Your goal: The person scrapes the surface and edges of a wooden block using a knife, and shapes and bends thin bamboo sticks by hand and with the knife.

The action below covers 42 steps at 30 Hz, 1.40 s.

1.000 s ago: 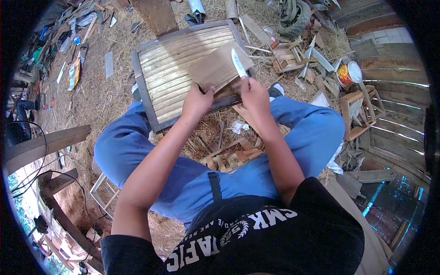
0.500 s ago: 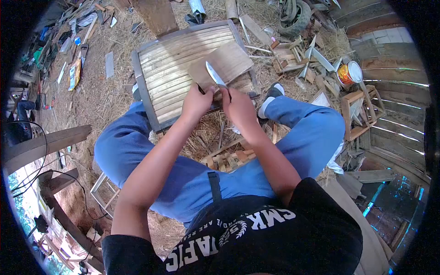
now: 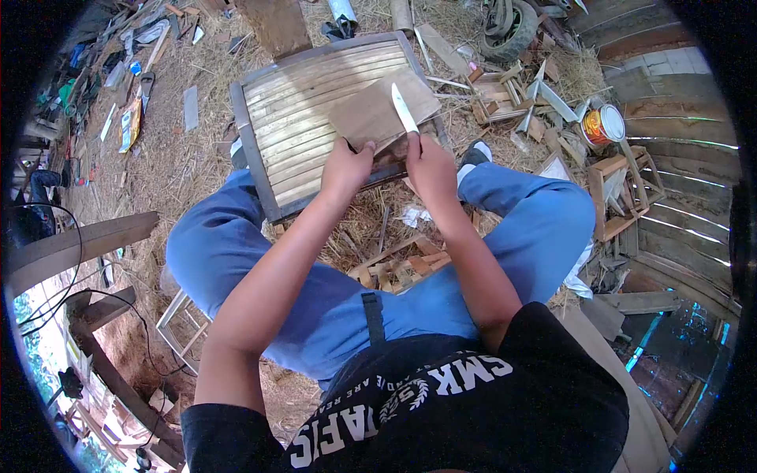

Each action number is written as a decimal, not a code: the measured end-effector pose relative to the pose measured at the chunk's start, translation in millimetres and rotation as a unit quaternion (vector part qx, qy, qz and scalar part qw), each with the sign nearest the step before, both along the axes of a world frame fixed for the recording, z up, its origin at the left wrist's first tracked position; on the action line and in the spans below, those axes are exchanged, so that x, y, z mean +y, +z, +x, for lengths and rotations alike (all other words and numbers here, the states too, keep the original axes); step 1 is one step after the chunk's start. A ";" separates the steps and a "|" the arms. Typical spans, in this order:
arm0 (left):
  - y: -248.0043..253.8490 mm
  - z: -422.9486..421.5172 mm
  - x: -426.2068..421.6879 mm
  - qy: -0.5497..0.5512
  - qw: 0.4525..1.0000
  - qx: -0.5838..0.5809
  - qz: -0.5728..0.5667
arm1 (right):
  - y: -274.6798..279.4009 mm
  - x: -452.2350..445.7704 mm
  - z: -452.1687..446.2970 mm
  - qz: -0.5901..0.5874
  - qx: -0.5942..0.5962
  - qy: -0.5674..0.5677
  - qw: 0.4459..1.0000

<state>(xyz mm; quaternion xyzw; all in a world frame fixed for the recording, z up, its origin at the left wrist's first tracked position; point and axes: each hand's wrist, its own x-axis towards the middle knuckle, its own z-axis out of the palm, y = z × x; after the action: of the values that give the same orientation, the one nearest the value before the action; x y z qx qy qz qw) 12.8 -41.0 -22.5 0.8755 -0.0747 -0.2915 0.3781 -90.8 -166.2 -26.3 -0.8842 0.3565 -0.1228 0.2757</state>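
A thin brown board lies tilted over a slatted wooden panel with a dark frame. My left hand grips the near left edge of the board, thumb on top. In my right hand is a knife, held by its handle near the board's right part. Its pale blade points away from me, over the board. Whether the blade touches the board I cannot tell.
Wood scraps lie on straw between my legs. At the right are a paint can, a small wooden frame and a tire. A wooden post stands beyond the panel. A yellow packet lies at the left.
My right hand with the knife first moved left toward my left hand, then back right. My left hand still grips the board. The whole view has shifted slightly.
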 end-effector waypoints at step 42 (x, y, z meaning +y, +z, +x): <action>-4.5 -0.4 2.4 0.002 0.998 0.003 -0.066 | 12.7 26.6 -1.4 -0.010 0.058 0.026 0.998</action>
<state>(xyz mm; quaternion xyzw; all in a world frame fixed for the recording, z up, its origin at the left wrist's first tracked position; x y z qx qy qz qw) 12.5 -38.7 -27.0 0.8479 -0.0908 -0.2876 0.4359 -92.2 -139.6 -13.6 -0.9015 0.3476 -0.0684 0.2486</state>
